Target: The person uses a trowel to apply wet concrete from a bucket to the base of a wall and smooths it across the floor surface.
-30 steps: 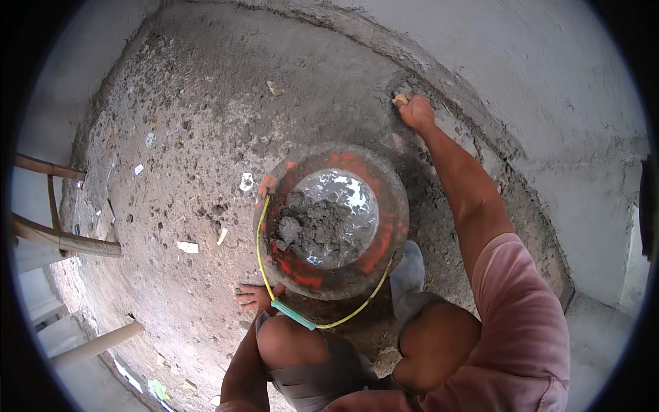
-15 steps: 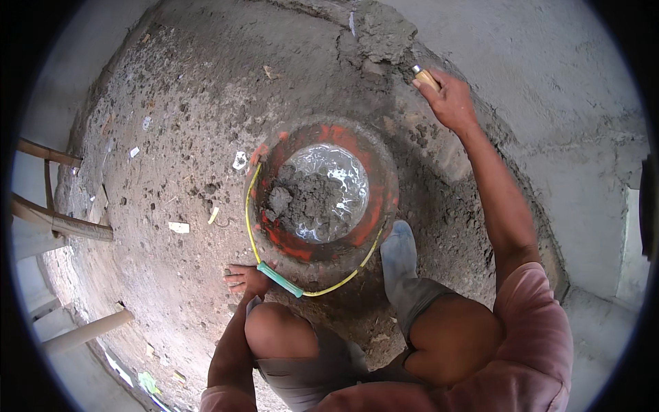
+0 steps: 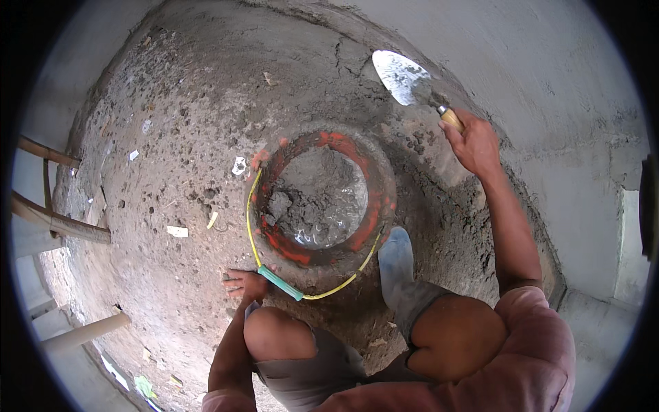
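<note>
At the upper right, my right hand (image 3: 475, 142) is wrapped round the wooden handle of a trowel (image 3: 398, 77). The trowel's pale, shiny blade lies over wet mortar (image 3: 353, 75) close to the foot of the wall. Fingers spread, my left hand (image 3: 245, 283) rests on the ground beside the green grip of a bucket handle. Between my arms stands a round bucket (image 3: 373, 230), grey with mortar and showing orange-red patches. Inside it are wet mortar (image 3: 312, 196) and some shiny water. Its yellow wire handle (image 3: 250, 223) hangs down on the near side.
A grey plastered wall (image 3: 549, 75) curves along the right and far sides. Wooden poles (image 3: 62, 226) stand at the left. Scraps (image 3: 177, 232) and mortar crumbs litter the rough ground. My booted foot (image 3: 396, 257) is close to the bucket's right side.
My right hand has shifted slightly right and toward me. The trowel's blade, earlier hidden under or behind mortar, now shows in full, and the lump there is gone. My left hand stays put.
</note>
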Motion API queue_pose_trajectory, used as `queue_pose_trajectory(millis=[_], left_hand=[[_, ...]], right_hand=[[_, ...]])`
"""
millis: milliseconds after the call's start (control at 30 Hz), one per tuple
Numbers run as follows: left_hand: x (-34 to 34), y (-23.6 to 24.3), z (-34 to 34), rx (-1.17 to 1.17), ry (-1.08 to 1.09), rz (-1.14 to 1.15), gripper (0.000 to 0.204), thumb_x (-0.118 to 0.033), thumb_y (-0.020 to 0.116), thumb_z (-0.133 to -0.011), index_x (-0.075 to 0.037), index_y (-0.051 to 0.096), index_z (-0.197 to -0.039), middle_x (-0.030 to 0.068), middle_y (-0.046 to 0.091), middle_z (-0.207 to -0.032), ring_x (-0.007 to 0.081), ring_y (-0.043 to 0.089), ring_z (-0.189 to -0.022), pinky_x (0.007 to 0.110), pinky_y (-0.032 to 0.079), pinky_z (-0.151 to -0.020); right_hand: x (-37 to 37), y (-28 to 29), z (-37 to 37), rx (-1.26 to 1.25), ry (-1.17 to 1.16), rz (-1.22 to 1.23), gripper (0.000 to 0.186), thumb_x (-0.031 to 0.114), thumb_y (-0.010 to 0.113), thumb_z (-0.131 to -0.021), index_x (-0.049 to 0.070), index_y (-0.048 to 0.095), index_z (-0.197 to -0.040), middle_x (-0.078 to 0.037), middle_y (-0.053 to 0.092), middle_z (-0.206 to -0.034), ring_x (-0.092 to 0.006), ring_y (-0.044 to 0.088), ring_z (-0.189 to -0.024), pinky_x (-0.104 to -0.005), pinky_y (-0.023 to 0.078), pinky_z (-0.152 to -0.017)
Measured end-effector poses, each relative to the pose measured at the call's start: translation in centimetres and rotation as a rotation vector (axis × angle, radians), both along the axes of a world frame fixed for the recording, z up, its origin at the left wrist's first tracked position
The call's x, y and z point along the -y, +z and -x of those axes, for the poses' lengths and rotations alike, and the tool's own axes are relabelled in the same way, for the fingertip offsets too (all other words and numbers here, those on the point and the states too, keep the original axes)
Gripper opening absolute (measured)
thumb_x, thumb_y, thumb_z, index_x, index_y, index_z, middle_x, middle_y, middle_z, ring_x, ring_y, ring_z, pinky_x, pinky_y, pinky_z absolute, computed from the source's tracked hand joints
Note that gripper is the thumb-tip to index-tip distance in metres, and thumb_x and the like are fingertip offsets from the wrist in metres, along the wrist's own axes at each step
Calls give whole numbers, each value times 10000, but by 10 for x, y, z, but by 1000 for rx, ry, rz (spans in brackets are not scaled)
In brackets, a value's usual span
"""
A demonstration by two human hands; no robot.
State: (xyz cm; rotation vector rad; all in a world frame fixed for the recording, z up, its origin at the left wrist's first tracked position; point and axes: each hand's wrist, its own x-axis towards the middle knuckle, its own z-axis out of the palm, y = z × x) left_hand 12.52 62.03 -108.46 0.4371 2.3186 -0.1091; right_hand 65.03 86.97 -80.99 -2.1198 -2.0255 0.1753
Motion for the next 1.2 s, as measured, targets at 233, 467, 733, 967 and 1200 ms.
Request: queue_pose_trajectory(millis=[233,467,733,967,1200], left_hand=[[36,-49,37,3,39,-109,1806,-645,1016,-573,-74,-338,-1623,356,-405,-1641,680,-296,-1492,812,89,-1217],[12,-25,11,-77,67,104,1747,-579,1007,-631,-97,-351,-1618,340,-398,-1653,659,-298,-1506,791,79,-1235],[-2,-19,0,18,66,10,1739,-580,1009,-637,-133,-353,-1622,323,-407,-1655,614,-327,-1519,808,58,-1227],[10,-10,10,-33,38,-15,1681,-595,974,-693,-96,-328,-1632,357,-375,-1659,648,-267,-1527,780,63,-1232],[-1,-5,-2,-34,-1,6,1575,-563,942,-731,-76,-232,-1662,353,-325,-1682,629,-195,-1554,714,184,-1240]], right_hand=[[-12,-139,-45,-27,-106,475,433,424,707,-943,20,797,-1069,-267,769,-1049,-439,729,-1063,-529,556,-943],[-168,-186,91,-89,-34,347,549,491,660,-970,-21,766,-1138,-273,725,-1255,-437,672,-1221,-512,539,-1024],[-144,-173,71,-168,-9,181,460,487,672,-973,59,755,-1120,-230,749,-1173,-440,717,-1072,-534,558,-937],[-61,-45,90,-182,477,-173,372,371,712,-985,42,724,-1158,-242,759,-1011,-458,729,-924,-534,566,-811],[-24,-78,-41,-83,-62,380,424,388,729,-943,-35,769,-942,-236,759,-856,-456,728,-871,-536,546,-808]])
